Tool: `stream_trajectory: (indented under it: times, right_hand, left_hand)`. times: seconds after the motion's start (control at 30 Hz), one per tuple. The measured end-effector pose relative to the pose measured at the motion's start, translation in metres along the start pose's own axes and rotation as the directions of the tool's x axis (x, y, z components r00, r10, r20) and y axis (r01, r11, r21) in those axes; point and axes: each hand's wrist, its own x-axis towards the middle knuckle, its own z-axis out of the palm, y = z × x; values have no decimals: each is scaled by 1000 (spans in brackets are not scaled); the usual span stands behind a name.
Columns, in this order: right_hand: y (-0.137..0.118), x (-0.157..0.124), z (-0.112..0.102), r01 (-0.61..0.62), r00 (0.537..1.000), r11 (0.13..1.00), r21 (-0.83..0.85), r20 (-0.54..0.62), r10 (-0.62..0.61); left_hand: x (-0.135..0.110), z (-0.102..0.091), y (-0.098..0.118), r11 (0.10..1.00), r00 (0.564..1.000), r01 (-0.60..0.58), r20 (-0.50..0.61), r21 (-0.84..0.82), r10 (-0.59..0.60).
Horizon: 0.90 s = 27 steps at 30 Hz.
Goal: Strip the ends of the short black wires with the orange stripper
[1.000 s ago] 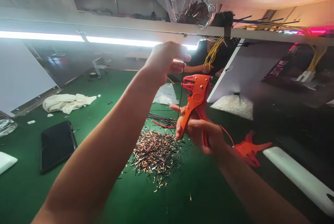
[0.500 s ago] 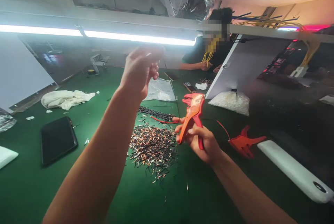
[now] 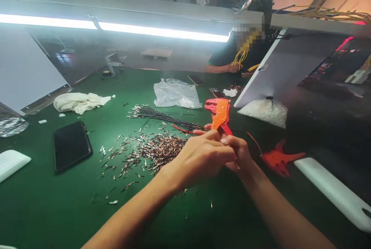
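Right grip (image 3: 240, 149) clasps an orange-and-red plastic wire stripper (image 3: 221, 114) above the green worktop (image 3: 72, 206); what the left grip (image 3: 204, 152) pinches cannot be told. Heaped copper-and-black clippings (image 3: 162, 147) suggest much cut, remainder unclear.

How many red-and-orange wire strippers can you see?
2. One wire stripper is upright in the right hand, its handles partly hidden. The second wire stripper lies on the green table to the right, near a long white bar.

Left fingers (image 3: 220, 151) have dropped from near the lamp (image 3: 162, 32); they overlap the right fingers (image 3: 232, 140)
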Motion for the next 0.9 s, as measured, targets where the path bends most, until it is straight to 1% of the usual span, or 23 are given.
stream_trajectory:
  times: [0.07, 0.17, 0.27, 0.37, 0.43, 0.5, 0.53, 0.57, 0.6, 0.63, 0.67, 0.7, 0.73, 0.77, 0.8, 0.83, 0.9]
  right_hand:
    - [4, -2, -1, 4, 1000, 999, 46, -10, -3]
    - [5, -4, -4, 15, 999, 998, 62, -40, -12]
    - [5, -6, -8, 7, 999, 999, 51, -38, -5]
    - [8, -9, -7, 0, 1000, 1000, 19, -23, 0]
    - [12, -9, -3, 10, 1000, 1000, -7, -17, -10]
    - [17, -9, 3, 30, 999, 999, -40, -14, -30]
    - [19, -9, 6, 41, 999, 997, -62, -14, -42]
    - [21, -8, 9, 53, 998, 995, -87, -13, -54]
    - [22, -8, 11, 62, 998, 992, -114, -12, -64]
    - [23, -8, 12, 70, 997, 987, -142, -10, -73]
    - [23, -8, 13, 75, 997, 983, -170, -7, -77]
    - [23, -8, 14, 75, 997, 978, -197, -3, -78]
    - [22, -9, 14, 73, 997, 973, -221, 3, -74]
    - [21, -9, 14, 68, 998, 968, -242, 11, -68]
    - [20, -10, 15, 64, 998, 964, -260, 19, -61]
    - [19, -11, 15, 62, 998, 960, -274, 27, -56]
    - [18, -13, 17, 63, 998, 953, -298, 36, -55]
  left_hand:
    - [-14, 3, 0, 1000, 998, 3, 57, 27, -5]
    - [-31, 7, 3, 998, 990, 9, 140, 59, -17]
    - [-46, 11, 6, 998, 974, 20, 223, 60, -33]
    - [-57, 11, 10, 998, 951, 54, 303, 38, -63]
    - [-62, 8, 14, 991, 937, 129, 324, 30, -132]
    - [-66, 4, 20, 959, 918, 278, 280, 51, -281]
    - [-67, 3, 24, 931, 898, 359, 245, 69, -365]
    - [-69, 1, 28, 892, 869, 447, 203, 65, -451]
    - [-70, 0, 33, 840, 828, 542, 158, 20, -538]
    - [-71, -2, 37, 771, 773, 633, 114, -68, -624]
    - [-73, -4, 40, 683, 703, 707, 77, -184, -707]
    - [-74, -5, 43, 578, 619, 755, 47, -311, -784]
    - [-75, -7, 44, 479, 538, 777, 37, -407, -842]
    - [-75, -8, 44, 392, 471, 785, 52, -480, -880]
    - [-76, -8, 42, 334, 435, 791, 87, -513, -896]
    - [-76, -8, 40, 286, 419, 799, 147, -528, -896]
    - [-74, -5, 32, 214, 425, 806, 287, -552, -859]
